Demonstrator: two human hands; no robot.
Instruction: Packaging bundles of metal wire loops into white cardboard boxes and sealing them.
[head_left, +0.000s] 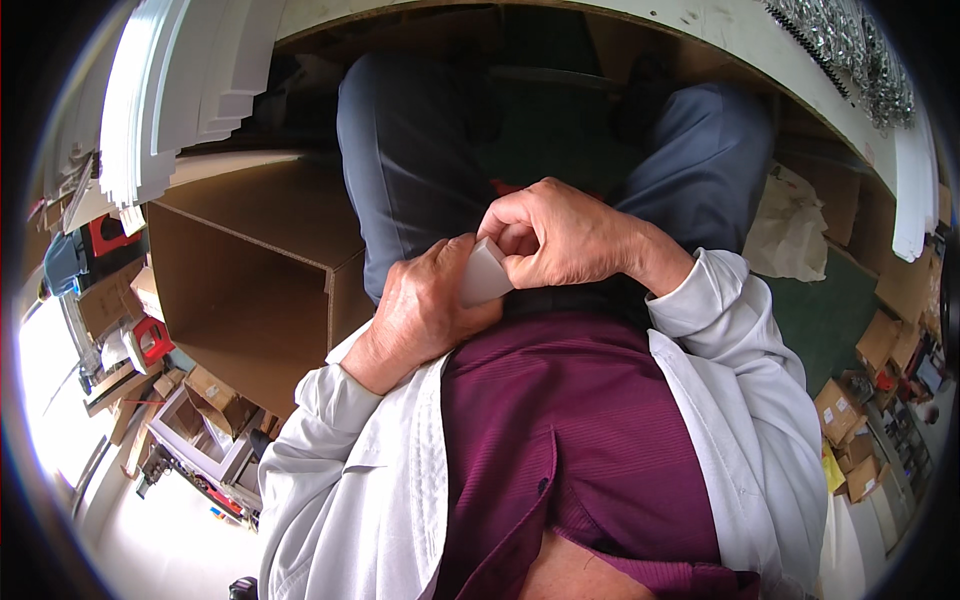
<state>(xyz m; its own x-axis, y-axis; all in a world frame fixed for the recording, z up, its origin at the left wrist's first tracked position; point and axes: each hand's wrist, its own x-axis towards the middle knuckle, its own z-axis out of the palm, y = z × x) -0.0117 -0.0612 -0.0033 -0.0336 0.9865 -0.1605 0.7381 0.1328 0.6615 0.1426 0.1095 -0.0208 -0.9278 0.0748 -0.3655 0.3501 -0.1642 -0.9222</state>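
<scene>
A small white piece with flat faces [484,275] is held between my two hands above my lap. My left hand [425,305] wraps round it from the left, thumb and fingers closed on its sides. From the right, my right hand [565,240] pinches at its upper right edge with bent thumb and forefinger. Whether the right fingers also hold a smaller part is hidden. Most of the piece's left side is covered by my left hand, so its full shape cannot be made out.
To my left stands a large open cardboard box [240,290]. Stacked long white strips [150,110] stick out at the upper left. A worktable edge [700,30] runs ahead, with a heap of shiny metal parts [860,60] at its right. Crumpled pale wrapping [790,225] lies beside my right knee.
</scene>
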